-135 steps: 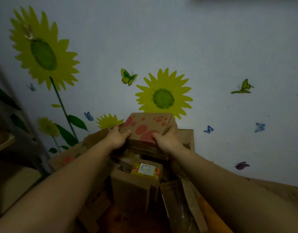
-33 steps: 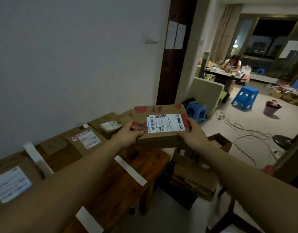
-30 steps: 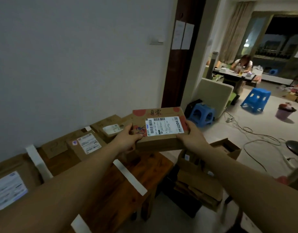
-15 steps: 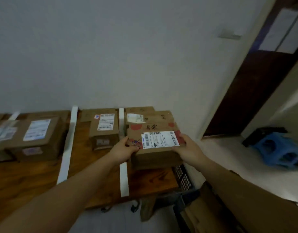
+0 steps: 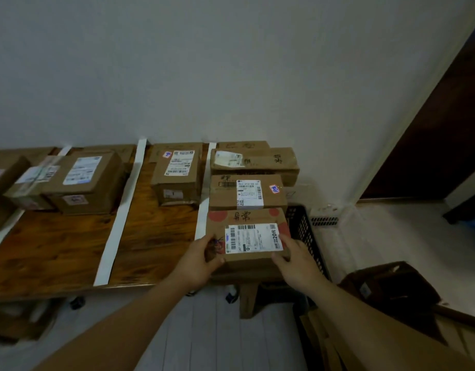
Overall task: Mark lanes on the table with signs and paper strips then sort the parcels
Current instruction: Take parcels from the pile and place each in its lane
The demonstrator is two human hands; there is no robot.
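Cardboard parcel [image 5: 247,238] gripped between both hands [image 5: 197,261] [image 5: 298,263].

The wooden table [image 5: 57,245] bears white paper strips and cardboard parcels. Left of the long middle strip [image 5: 118,218] sit several boxes [image 5: 83,180]. Right of it come a single parcel [image 5: 176,172], a second strip [image 5: 204,188], then a row of parcels [image 5: 247,194].

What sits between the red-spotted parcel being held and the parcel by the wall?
In the head view, one labelled brown parcel lies between the red-spotted parcel and the wall-side parcel.
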